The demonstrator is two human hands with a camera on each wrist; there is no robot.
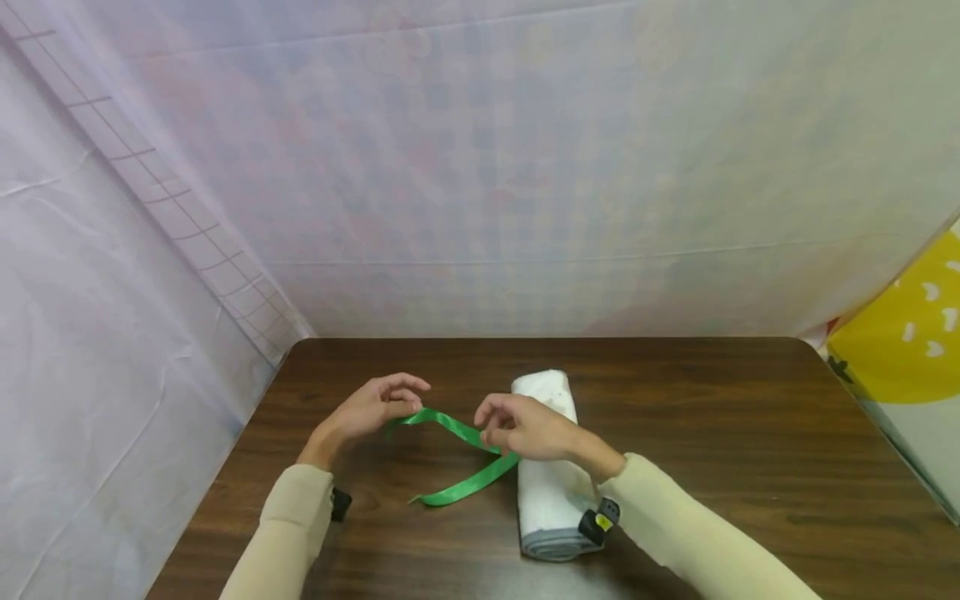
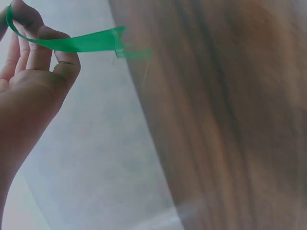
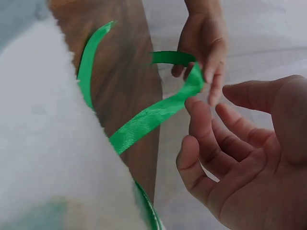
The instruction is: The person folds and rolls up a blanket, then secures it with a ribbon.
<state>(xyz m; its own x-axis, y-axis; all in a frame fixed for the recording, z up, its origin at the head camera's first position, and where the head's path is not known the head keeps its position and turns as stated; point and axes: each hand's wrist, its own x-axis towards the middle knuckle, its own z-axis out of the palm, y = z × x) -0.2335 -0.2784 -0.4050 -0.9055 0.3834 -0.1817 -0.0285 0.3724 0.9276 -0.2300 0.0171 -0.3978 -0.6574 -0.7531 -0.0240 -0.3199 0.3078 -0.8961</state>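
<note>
A white rolled towel (image 1: 551, 500) with a grey spiral end lies lengthwise on the table. A green satin ribbon (image 1: 457, 427) comes out at the towel's left side in two strands. My left hand (image 1: 367, 408) pinches the upper strand between thumb and finger, and its short free end (image 2: 91, 41) hangs past the fingers in the left wrist view. The other ribbon tail (image 1: 468, 486) lies curved on the wood. My right hand (image 3: 254, 158) hovers over the towel's left edge, thumb and fingers apart and loosely bent, fingertips right by the held strand (image 3: 148, 117).
The dark wood-grain table (image 1: 712, 467) spreads to both sides of the towel. Behind it hangs a pale patterned cloth (image 1: 525, 208), with a white sheet (image 1: 90, 333) along the left. A yellow patterned shape (image 1: 900, 333) shows beyond the right edge.
</note>
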